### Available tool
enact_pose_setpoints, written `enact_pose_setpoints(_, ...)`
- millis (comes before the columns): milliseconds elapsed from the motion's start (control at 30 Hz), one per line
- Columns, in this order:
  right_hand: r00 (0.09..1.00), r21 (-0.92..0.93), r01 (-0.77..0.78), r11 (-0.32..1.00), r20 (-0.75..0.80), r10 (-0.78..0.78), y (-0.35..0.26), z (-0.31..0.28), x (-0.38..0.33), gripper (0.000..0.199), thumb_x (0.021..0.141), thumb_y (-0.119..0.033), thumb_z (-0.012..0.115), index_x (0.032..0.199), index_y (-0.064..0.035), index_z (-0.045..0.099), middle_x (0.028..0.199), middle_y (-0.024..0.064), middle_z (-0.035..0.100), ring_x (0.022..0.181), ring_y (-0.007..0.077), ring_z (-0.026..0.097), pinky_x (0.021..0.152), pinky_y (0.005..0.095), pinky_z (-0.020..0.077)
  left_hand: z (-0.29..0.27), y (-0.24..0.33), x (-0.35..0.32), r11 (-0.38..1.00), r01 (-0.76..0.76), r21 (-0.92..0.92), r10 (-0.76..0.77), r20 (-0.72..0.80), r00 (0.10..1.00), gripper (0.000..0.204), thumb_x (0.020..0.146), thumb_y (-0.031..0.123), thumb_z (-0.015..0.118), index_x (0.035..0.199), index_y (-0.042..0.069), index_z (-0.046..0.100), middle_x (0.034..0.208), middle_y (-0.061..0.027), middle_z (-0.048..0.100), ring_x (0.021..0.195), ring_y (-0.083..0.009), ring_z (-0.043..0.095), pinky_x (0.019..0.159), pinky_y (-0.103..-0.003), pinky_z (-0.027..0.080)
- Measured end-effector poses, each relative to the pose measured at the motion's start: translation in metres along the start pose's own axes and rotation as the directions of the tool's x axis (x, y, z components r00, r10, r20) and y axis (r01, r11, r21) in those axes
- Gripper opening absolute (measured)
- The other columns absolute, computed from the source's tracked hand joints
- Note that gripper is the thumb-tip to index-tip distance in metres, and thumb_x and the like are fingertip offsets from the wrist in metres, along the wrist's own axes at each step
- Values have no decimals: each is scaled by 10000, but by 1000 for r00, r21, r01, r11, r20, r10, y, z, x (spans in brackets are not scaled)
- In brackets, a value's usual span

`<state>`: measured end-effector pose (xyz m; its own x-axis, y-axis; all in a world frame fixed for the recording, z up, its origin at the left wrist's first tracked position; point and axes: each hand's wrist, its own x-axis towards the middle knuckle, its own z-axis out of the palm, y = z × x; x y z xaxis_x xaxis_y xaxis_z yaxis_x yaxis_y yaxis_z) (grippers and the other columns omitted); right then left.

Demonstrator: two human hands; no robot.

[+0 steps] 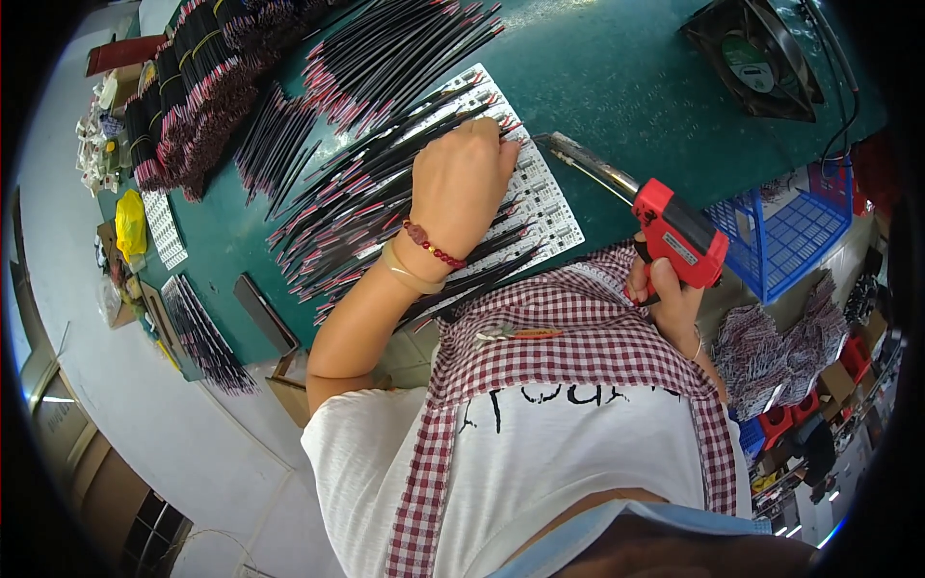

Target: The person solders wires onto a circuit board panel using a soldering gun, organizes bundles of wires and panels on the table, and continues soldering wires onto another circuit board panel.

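My left hand (462, 178) is closed over the white circuit board (549, 207), its fingertips pinched at a thin black wire (511, 127) with a red end by the board's right side. The grip itself is partly hidden. Many black wires (356, 207) with red ends lie across the board in rows, reaching out to the left. My right hand (670, 299) is wrapped round the handle of a red and black soldering gun (679, 231). The gun's metal tip (554, 143) points left, close to the board's edge and the left fingertips.
Loose wires (405, 48) and tied wire bundles (193, 87) lie on the green table (617, 77) at the back left. A black fan (752, 58) stands at the far right. A blue plastic basket (785, 236) is beyond the table's right edge. Nearer left lies a dark flat bar (265, 313).
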<state>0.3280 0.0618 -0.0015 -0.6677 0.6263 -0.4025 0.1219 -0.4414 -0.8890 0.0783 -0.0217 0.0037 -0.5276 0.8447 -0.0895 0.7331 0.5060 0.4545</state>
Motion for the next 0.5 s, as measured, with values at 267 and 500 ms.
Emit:
enact_pose_setpoints(267,1000,-154,-2,988,17,5,3,-1,-1,364,912,-258,512,1116,41,472,602,67,498,488,123,454,478,253,385,-1,0,0,1000,-2,-12,2,8,1000,236,803,185,614,697,-17,555,681,-199,592,636,-374,582,582,-439,453)
enact_pose_setpoints(500,994,-22,103,994,46,-102,9,-4,-4,319,910,-168,519,1148,42,485,630,57,526,518,92,457,483,225,366,-1,0,0,1000,-5,-15,5,2,1000,237,805,189,609,695,-15,557,679,-199,594,630,-373,584,580,-438,457)
